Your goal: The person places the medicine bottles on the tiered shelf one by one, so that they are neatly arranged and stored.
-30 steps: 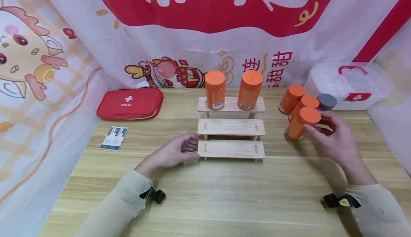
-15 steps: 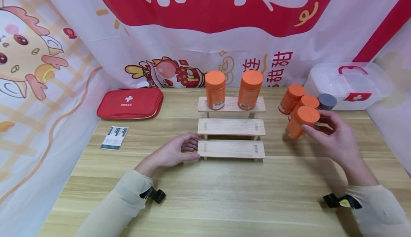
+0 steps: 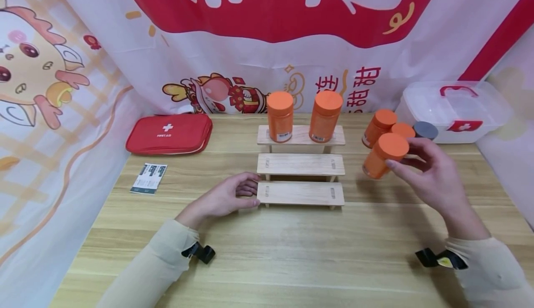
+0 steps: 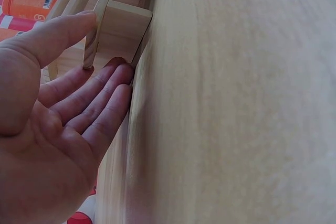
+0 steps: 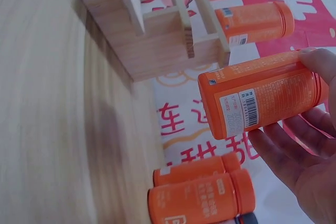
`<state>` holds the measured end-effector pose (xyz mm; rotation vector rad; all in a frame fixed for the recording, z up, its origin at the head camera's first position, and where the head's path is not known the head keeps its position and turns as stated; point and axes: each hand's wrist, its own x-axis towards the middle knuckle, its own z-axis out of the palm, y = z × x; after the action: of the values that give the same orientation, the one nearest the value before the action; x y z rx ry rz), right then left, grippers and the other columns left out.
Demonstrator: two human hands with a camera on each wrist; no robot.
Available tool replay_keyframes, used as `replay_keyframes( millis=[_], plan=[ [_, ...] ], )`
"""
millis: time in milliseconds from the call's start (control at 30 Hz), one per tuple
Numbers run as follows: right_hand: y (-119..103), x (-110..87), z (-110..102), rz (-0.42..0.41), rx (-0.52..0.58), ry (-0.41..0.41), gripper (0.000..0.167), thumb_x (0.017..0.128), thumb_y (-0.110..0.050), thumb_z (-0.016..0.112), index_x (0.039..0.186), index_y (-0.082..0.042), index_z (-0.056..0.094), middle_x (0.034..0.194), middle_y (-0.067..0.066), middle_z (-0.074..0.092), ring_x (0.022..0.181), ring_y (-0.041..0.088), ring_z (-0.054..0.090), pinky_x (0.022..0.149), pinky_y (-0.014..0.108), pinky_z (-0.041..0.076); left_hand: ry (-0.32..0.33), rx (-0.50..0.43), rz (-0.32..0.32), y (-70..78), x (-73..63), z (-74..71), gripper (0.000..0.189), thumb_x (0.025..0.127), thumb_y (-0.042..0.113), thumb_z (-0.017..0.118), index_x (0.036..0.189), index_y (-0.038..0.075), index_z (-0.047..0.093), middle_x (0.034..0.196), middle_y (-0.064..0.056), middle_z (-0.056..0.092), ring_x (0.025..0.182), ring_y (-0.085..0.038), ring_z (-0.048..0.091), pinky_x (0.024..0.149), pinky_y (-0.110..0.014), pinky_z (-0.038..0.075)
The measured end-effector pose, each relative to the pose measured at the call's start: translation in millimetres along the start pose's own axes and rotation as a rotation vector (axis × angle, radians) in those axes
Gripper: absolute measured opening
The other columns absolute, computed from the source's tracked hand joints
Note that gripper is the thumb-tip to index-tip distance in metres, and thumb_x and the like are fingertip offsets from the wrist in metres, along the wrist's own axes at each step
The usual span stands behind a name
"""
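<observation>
My right hand (image 3: pixel 435 178) grips an orange screw-capped bottle (image 3: pixel 381 157) between thumb and fingers. In the right wrist view the bottle (image 5: pixel 262 95) hangs off the table, its barcode label facing the camera. A three-tier wooden stand (image 3: pixel 300 193) is in the middle. My left hand (image 3: pixel 227 195) holds the left end of its lowest tier; in the left wrist view, thumb and index finger (image 4: pixel 68 85) touch the two edges of that plank. Two orange bottles (image 3: pixel 280 118) stand upright on the top tier. The lower two tiers carry nothing.
Orange bottles (image 3: pixel 380 127) and a grey-capped one (image 3: pixel 425 131) stand at the right, beside a clear first-aid box (image 3: pixel 454 108). A red first-aid pouch (image 3: pixel 168 134) and a printed card (image 3: pixel 149 178) lie at the left. A printed cloth hangs behind the table.
My right hand has lifted the orange bottle off the table and moved it slightly left and up, clear of the other bottles. The left hand stays on the stand.
</observation>
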<state>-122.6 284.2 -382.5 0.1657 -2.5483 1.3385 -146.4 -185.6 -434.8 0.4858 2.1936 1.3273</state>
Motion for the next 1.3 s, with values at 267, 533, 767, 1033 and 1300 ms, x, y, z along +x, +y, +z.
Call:
replay_keyframes(
  millis=[267, 533, 767, 1033, 1300],
  plan=[
    [-18, 1.6, 7, -0.076, 0.025, 0.008, 0.055, 0.092, 0.001, 0.083, 0.142, -0.004, 0.062, 0.13, -0.023, 0.062, 0.115, -0.002, 0.061, 0.092, 0.0, 0.05, -0.001, 0.0, 0.007, 1.0, -0.6, 0.2, 0.06, 0.099, 0.014, 0.079, 0.152, 0.003, 0.052, 0.142, -0.014, 0.067, 0.133, -0.029, 0.065, 0.117, -0.047, 0.055],
    [-31, 5.7, 16, -0.151, 0.075, -0.003, 0.058, 0.088, 0.005, 0.084, 0.142, -0.004, 0.064, 0.129, -0.019, 0.066, 0.112, -0.001, 0.066, 0.095, 0.003, 0.052, -0.003, 0.004, 0.018, -0.7, -0.7, 0.5, 0.06, 0.099, 0.014, 0.079, 0.152, 0.002, 0.052, 0.141, -0.016, 0.068, 0.132, -0.03, 0.065, 0.116, -0.048, 0.055],
    [-45, 8.8, 29, -0.196, 0.101, -0.053, 0.053, 0.089, 0.005, 0.085, 0.137, -0.003, 0.066, 0.125, -0.016, 0.068, 0.11, 0.0, 0.068, 0.095, 0.007, 0.055, -0.007, 0.003, 0.022, -0.9, -0.1, 0.4, 0.06, 0.1, 0.013, 0.078, 0.152, 0.001, 0.052, 0.141, -0.017, 0.067, 0.133, -0.031, 0.065, 0.117, -0.048, 0.054],
    [-60, 15.1, 47, -0.257, 0.162, -0.107, 0.053, 0.087, 0.008, 0.085, 0.137, -0.003, 0.067, 0.124, -0.011, 0.07, 0.112, 0.003, 0.07, 0.095, 0.012, 0.059, 0.002, 0.004, 0.004, -0.8, 0.3, 0.1, 0.06, 0.099, 0.014, 0.079, 0.152, 0.004, 0.052, 0.141, -0.013, 0.068, 0.133, -0.028, 0.065, 0.117, -0.046, 0.055],
    [-72, 18.7, 68, -0.248, 0.237, -0.157, 0.055, 0.088, 0.006, 0.085, 0.139, -0.004, 0.068, 0.126, -0.006, 0.071, 0.115, 0.003, 0.07, 0.09, 0.017, 0.063, -0.002, -0.004, 0.019, -1.9, 0.5, 0.0, 0.06, 0.099, 0.013, 0.079, 0.152, 0.003, 0.052, 0.141, -0.014, 0.068, 0.133, -0.029, 0.065, 0.117, -0.046, 0.055]
  ],
)
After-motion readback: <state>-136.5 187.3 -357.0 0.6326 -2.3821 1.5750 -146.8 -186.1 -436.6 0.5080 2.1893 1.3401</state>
